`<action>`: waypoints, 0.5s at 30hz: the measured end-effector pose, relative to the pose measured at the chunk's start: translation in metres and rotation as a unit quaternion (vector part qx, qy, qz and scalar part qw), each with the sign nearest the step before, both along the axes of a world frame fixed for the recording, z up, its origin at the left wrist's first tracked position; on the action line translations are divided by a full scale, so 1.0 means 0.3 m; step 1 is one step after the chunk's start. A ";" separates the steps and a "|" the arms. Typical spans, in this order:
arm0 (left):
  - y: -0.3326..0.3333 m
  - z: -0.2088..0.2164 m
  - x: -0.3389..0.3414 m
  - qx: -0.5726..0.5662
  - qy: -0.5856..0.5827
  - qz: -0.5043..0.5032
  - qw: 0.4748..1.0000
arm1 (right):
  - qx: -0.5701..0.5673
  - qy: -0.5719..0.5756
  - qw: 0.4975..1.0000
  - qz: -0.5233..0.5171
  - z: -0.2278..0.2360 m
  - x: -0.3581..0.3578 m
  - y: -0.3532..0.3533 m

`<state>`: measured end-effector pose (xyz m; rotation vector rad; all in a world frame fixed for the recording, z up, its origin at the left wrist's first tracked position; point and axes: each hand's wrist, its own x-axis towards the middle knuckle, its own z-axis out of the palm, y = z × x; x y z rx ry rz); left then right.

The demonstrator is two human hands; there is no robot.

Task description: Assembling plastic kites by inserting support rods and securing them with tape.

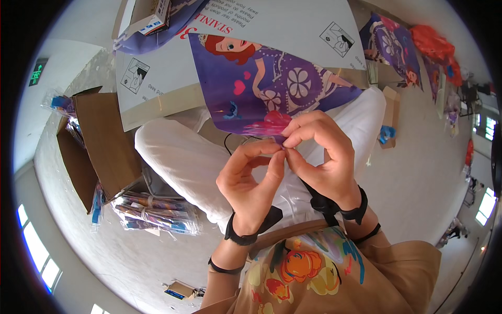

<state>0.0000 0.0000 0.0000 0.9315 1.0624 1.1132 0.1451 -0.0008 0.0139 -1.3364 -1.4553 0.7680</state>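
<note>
A purple printed sheet (277, 86) with a cartoon princess and pink hearts lies over the white board, in front of my crossed legs. Its near edge bunches to a point between my hands. My left hand (248, 180) pinches this gathered tip between thumb and forefinger. Just above and touching it, my right hand (327, 162) pinches the same spot, its fingers curled. The fingertips cover whatever small part of the tip sits between them.
A white printed board (162, 86) lies ahead. At left stand an open cardboard box (107, 141) and several plastic-wrapped rolled bundles (157, 212). Another purple printed sheet (389, 47), a red plastic bag (434, 49) and a small carton (392, 104) are at right.
</note>
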 end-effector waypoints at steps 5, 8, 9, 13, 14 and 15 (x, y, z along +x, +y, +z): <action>0.019 0.007 -0.002 0.082 0.099 -0.007 0.992 | 0.032 -0.048 0.998 -0.002 -0.001 -0.004 0.006; 0.025 -0.004 0.000 0.130 0.129 0.003 0.983 | 0.035 -0.050 0.998 0.001 -0.008 -0.005 0.005; 0.027 -0.008 0.001 0.129 0.129 0.003 0.983 | 0.035 -0.050 0.998 0.001 -0.008 -0.005 0.004; 0.035 -0.022 0.007 0.159 0.142 0.003 0.977 | 0.000 -0.020 1.000 0.015 -0.003 0.004 0.002; 0.037 -0.025 0.009 0.163 0.140 0.002 0.977 | -0.004 -0.014 1.000 0.026 -0.002 0.009 0.003; 0.042 -0.029 0.008 0.163 0.140 0.001 0.977 | -0.004 -0.014 1.000 0.026 -0.001 0.016 0.005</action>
